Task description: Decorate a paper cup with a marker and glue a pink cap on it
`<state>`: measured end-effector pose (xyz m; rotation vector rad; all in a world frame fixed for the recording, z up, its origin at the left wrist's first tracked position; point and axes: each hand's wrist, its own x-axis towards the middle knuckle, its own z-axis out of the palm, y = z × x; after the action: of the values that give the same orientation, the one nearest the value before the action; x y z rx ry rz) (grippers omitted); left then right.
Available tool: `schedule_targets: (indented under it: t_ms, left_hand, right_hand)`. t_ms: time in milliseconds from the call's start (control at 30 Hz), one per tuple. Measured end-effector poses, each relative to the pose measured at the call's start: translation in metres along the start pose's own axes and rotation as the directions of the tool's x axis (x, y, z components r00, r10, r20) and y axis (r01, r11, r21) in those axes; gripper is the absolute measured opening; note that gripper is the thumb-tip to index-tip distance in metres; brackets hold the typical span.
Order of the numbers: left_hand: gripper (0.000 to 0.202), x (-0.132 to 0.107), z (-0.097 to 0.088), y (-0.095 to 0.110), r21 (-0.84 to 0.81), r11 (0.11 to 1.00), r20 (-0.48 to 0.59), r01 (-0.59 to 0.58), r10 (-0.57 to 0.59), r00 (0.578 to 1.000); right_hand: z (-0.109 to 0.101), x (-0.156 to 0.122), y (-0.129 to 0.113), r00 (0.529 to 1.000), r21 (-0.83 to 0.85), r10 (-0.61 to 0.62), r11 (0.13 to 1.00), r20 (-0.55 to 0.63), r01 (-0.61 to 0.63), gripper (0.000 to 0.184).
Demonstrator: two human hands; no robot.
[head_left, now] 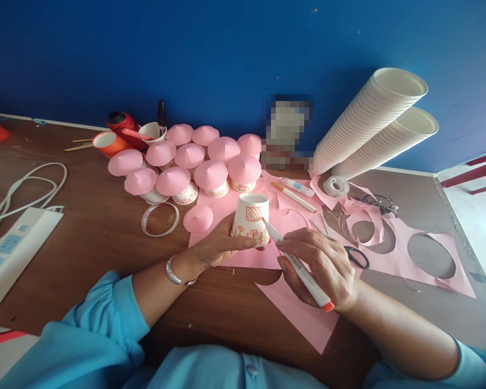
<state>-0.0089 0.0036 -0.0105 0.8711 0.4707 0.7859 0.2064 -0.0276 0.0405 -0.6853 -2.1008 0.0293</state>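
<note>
My left hand (216, 241) is closed around a white paper cup (251, 219), held upside down over a pink paper sheet. Orange flowers run along the cup's lower edge, and a striped orange rectangle is drawn higher up. In my right hand (322, 265) is a white marker (303, 273) with an orange end; its tip meets the cup beside the rectangle. Just left of the cup lies a pink paper cone (198, 218). Behind it stand several decorated cups topped with pink cones (210, 174).
Two tall stacks of white paper cups (368, 119) lean against the blue wall. Scissors (357, 257), cut pink paper (400, 254), a second marker (294, 196) and clear tape (336, 186) lie to the right. Left are a tape roll (160, 219) and a power strip (22, 254).
</note>
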Motion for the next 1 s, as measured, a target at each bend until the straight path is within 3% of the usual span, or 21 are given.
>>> schedule_targets:
  t_ms: [533, 1000]
  left_hand:
    - [0.032, -0.0005, 0.0001, 0.0009, 0.014, 1.0, 0.001, -0.003, 0.003, 1.0]
    - [0.039, -0.0031, -0.0002, 0.0013, 0.018, 0.995, -0.031, 0.094, -0.094, 0.995]
  right_hand:
    - [-0.0013, 0.0038, 0.0003, 1.0, 0.0, -0.02, 1.0, -0.021, 0.02, 0.019]
    - [-0.0019, 0.0035, 0.0031, 0.999, -0.001, -0.022, 1.0, -0.045, 0.021, 0.024]
